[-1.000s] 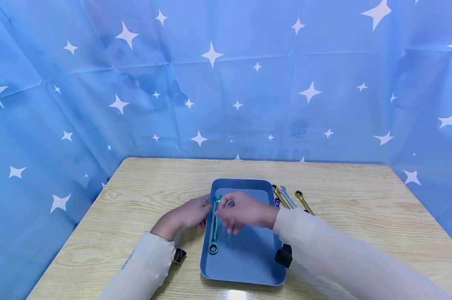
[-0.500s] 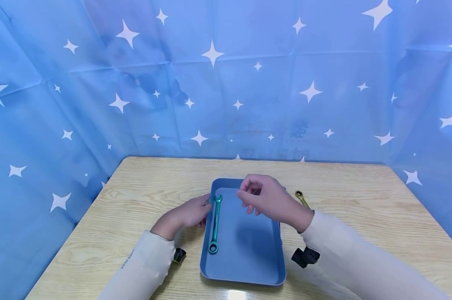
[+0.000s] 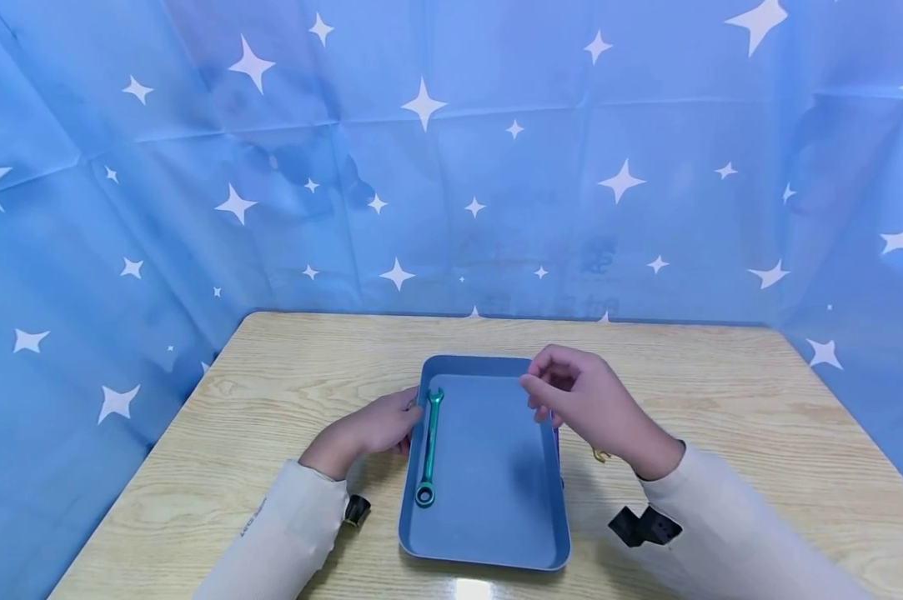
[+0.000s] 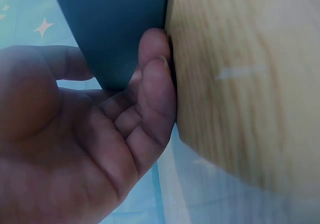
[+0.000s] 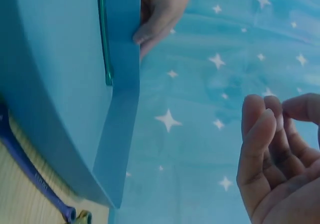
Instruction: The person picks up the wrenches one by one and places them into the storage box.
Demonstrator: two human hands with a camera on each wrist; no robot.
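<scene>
A blue rectangular tray (image 3: 492, 475) sits on the wooden table, and a green ratchet combination wrench (image 3: 430, 442) lies lengthwise along its left side. My left hand (image 3: 376, 425) grips the tray's left wall, thumb at the rim and fingers against the outside, as the left wrist view shows close up. Over the tray's far right corner hovers my right hand (image 3: 589, 400), fingers loosely bent and holding nothing. Beyond the tray wall, the right wrist view shows a purple wrench (image 5: 36, 179) on the table and the end of a gold wrench (image 5: 85, 217) beside it.
My right hand and forearm cover most of the wrenches right of the tray in the head view; a gold wrench end (image 3: 599, 455) peeks out below the wrist. A blue star-patterned curtain (image 3: 421, 192) hangs behind the wooden table (image 3: 323, 350).
My right hand has moved from above the green wrench to the right and away, up to the tray's far right corner. My left hand and the green wrench have stayed in place.
</scene>
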